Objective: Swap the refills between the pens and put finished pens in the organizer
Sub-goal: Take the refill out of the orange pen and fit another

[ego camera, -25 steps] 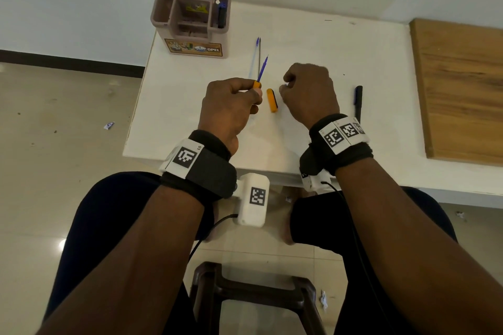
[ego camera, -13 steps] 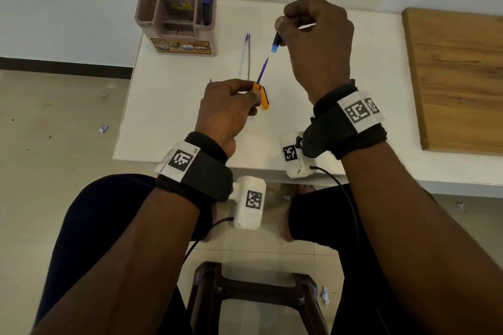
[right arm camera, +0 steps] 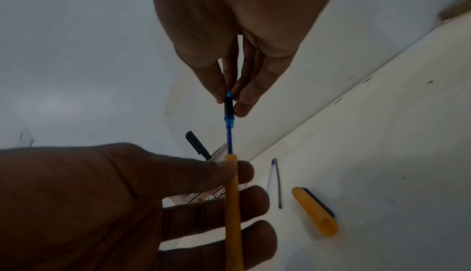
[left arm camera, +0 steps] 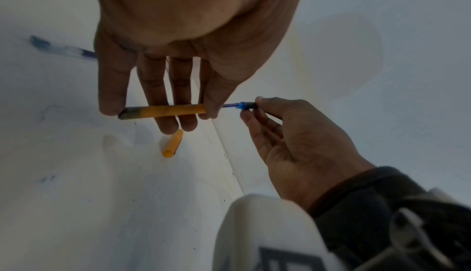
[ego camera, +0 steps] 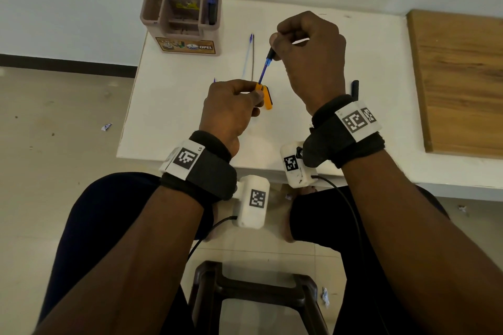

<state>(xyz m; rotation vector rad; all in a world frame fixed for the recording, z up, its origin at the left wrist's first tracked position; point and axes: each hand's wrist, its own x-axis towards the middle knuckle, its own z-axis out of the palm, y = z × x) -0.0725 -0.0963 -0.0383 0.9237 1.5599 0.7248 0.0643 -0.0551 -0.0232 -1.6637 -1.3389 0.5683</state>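
Observation:
My left hand (ego camera: pixel 251 94) grips an orange pen barrel (left arm camera: pixel 163 111) between thumb and fingers, just above the white table (ego camera: pixel 299 122). A blue refill (ego camera: pixel 263 71) sticks out of the barrel's far end. My right hand (ego camera: pixel 275 47) pinches the refill's black tip section (right arm camera: pixel 228 106) between thumb and fingertips. The barrel (right arm camera: pixel 233 204) and refill (right arm camera: pixel 229 134) stand in one line. An orange cap (ego camera: pixel 268 99) lies on the table by my left hand. The brown organizer (ego camera: pixel 152 5) stands at the table's far left corner, with a dark pen (ego camera: pixel 211 12) in its right slot.
Two loose refills (ego camera: pixel 250 54) lie side by side between the organizer and my hands. A black cap (ego camera: pixel 354 87) lies right of my right wrist. A wooden board (ego camera: pixel 460 81) covers the table's right part. A dark stool (ego camera: pixel 255 291) stands between my knees.
My right hand rose from the table and took hold of the refill's tip end. My left hand kept its hold on the orange barrel, hardly moving.

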